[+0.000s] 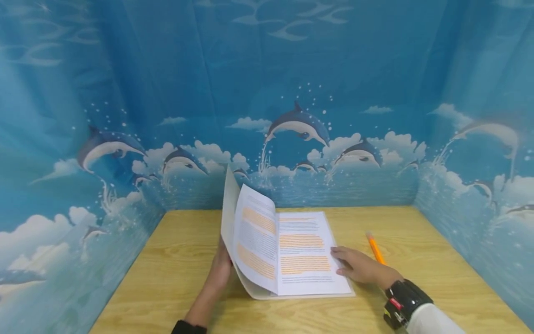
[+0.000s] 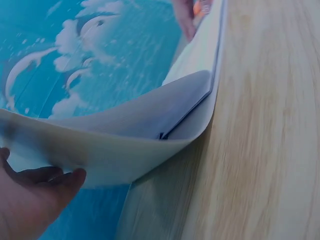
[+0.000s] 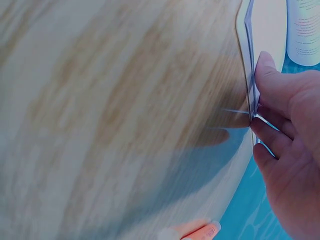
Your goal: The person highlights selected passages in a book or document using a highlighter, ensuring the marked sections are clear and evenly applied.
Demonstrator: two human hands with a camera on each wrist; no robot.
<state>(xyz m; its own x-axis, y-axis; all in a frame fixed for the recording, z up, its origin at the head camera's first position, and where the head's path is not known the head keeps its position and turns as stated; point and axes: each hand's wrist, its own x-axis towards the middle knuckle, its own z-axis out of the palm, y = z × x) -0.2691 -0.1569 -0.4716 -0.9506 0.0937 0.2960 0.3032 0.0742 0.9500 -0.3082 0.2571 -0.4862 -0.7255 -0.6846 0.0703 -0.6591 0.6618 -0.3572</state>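
Note:
An open white folder of printed pages lies on the table, its left cover raised and leaning. Orange highlighting marks the text on the raised page and on the flat right page. My left hand is behind the raised cover; in the left wrist view its fingers rest against the cover's outer face. At the right edge, my right hand pinches the folder, thumb over the page and fingertips at the edge. An orange highlighter lies beyond this hand.
The wood-grain table is enclosed by a blue curtain printed with dolphins, at the back and both sides. A small dark fastener shows inside the folder's fold.

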